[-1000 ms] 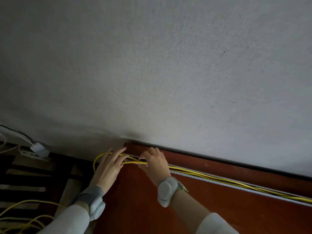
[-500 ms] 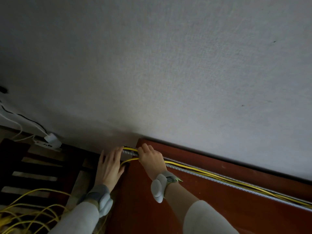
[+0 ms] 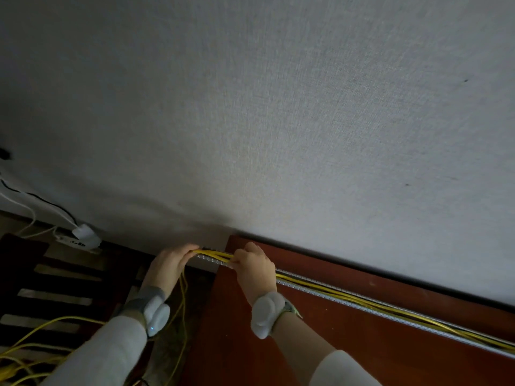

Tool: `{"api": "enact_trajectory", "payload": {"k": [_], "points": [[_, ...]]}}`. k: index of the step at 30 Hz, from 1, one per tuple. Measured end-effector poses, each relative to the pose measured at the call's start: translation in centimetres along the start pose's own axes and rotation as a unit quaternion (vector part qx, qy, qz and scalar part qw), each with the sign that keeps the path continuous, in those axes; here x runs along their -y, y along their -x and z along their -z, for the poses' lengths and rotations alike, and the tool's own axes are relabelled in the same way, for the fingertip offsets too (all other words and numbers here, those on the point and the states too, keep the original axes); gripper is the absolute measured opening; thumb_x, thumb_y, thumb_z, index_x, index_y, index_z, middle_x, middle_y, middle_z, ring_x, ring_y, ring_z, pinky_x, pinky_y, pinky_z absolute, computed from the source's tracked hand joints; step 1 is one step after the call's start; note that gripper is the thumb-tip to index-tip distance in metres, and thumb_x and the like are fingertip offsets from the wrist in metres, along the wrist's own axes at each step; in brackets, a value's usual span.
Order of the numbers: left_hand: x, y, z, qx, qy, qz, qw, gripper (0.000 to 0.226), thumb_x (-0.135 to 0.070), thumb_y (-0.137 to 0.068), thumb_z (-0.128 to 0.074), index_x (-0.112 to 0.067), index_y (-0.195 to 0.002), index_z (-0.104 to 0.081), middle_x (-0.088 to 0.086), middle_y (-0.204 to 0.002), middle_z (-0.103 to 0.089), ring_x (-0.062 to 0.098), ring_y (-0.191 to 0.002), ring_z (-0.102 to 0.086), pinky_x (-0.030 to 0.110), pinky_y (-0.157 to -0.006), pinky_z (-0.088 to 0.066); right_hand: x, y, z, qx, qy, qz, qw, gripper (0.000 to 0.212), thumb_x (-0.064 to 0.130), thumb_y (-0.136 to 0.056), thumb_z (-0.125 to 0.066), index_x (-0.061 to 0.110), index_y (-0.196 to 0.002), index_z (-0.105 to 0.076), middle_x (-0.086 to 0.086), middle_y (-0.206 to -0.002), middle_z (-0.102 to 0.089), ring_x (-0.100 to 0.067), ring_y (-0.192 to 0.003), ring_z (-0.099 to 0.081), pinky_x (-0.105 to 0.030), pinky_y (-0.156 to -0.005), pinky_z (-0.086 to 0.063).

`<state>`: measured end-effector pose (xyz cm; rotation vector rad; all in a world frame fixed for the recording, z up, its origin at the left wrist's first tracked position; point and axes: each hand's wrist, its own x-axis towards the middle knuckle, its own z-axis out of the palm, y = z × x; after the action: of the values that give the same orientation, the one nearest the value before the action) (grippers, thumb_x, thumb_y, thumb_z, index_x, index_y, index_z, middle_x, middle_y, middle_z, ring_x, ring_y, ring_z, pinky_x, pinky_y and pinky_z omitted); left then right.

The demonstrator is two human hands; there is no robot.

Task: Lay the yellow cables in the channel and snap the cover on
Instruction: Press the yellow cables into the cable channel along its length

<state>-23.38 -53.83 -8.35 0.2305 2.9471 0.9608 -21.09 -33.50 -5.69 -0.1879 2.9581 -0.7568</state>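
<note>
Hands sit closer to the channel's end than half a second ago: the left hand [image 3: 167, 267], which lay flat and spread beside the end, now curls its grip over the yellow cables [image 3: 214, 254] where they leave the open end, while the right hand [image 3: 255, 270] has closed into a pinch on the same bundle just to the right, the two hands near each other but apart. The cables run between the two grips and on rightward inside the channel [image 3: 348, 298], a long pale slotted strip lying along the back edge of the reddish-brown wooden surface [image 3: 320, 344], close under the wall [image 3: 278, 121]. No cover is on the visible run of channel. From the left hand the loose cable drops down past the surface's edge and gathers in thin yellow loops [image 3: 33, 355] on the dark striped floor at lower left. Both wrists wear light grey padded bands, and pale sleeves cover the forearms. At far left a white power strip [image 3: 80, 238] with a plug lies by the wall, white and black cords trailing from it. The wall is grey with a fine woven texture, dimly lit.
</note>
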Motion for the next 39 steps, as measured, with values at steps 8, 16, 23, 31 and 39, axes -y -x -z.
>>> {"api": "enact_trajectory", "payload": {"k": [8, 16, 23, 31, 39], "points": [[1.6, -1.6, 0.3, 0.017, 0.051, -0.042, 0.998, 0.019, 0.001, -0.078, -0.068, -0.017, -0.084, -0.074, -0.001, -0.079, -0.072, 0.014, -0.073, -0.066, 0.031, -0.069, -0.053, 0.4, 0.3, 0.2, -0.047, -0.166, -0.190, 0.967, 0.026, 0.025, -0.074, -0.081, 0.019, -0.091, -0.062, 0.003, -0.100, -0.057, -0.015, -0.076, -0.058, -0.029, -0.059, -0.047], [0.8, -2.2, -0.1, 0.013, 0.217, 0.075, 0.973, 0.026, -0.001, -0.073, -0.074, -0.025, -0.080, -0.069, -0.002, -0.080, -0.072, 0.008, -0.074, -0.067, 0.006, -0.065, -0.045, 0.9, -1.2, 2.4, 0.039, -0.157, -0.240, 0.957, 0.011, 0.028, -0.075, -0.079, 0.027, -0.072, -0.068, 0.004, -0.088, -0.072, -0.021, -0.084, -0.067, -0.026, -0.064, -0.042], [-0.5, -2.8, 0.0, 0.168, 0.278, 0.144, 0.935, 0.020, -0.023, -0.080, -0.071, -0.037, -0.093, -0.068, -0.015, -0.095, -0.070, -0.003, -0.091, -0.062, 0.006, -0.072, -0.045, 0.8, -1.3, 3.2, 0.074, -0.220, -0.280, 0.932, 0.025, 0.034, -0.071, -0.083, 0.019, -0.078, -0.064, -0.005, -0.100, -0.069, -0.024, -0.087, -0.066, -0.039, -0.078, -0.058], [-0.9, -3.7, 0.0, 0.220, 0.285, 0.192, 0.913, 0.018, -0.025, -0.077, -0.073, -0.033, -0.094, -0.073, -0.012, -0.100, -0.070, 0.002, -0.096, -0.058, 0.015, -0.076, -0.039, 1.5, -1.5, 3.3, 0.084, -0.197, -0.315, 0.925, 0.040, 0.039, -0.071, -0.082, 0.031, -0.059, -0.045, -0.003, -0.106, -0.069, -0.023, -0.095, -0.065, -0.035, -0.078, -0.055], [-1.5, -4.2, 0.0, 0.236, 0.231, 0.181, 0.926, 0.024, -0.010, -0.080, -0.071, -0.027, -0.097, -0.070, -0.011, -0.094, -0.068, -0.001, -0.087, -0.058, 0.008, -0.064, -0.040, 1.7, -2.3, 2.8, 0.093, -0.146, -0.324, 0.930, 0.040, 0.030, -0.074, -0.082, 0.027, -0.055, -0.047, -0.005, -0.107, -0.069, -0.025, -0.101, -0.064, -0.033, -0.078, -0.053]]}}
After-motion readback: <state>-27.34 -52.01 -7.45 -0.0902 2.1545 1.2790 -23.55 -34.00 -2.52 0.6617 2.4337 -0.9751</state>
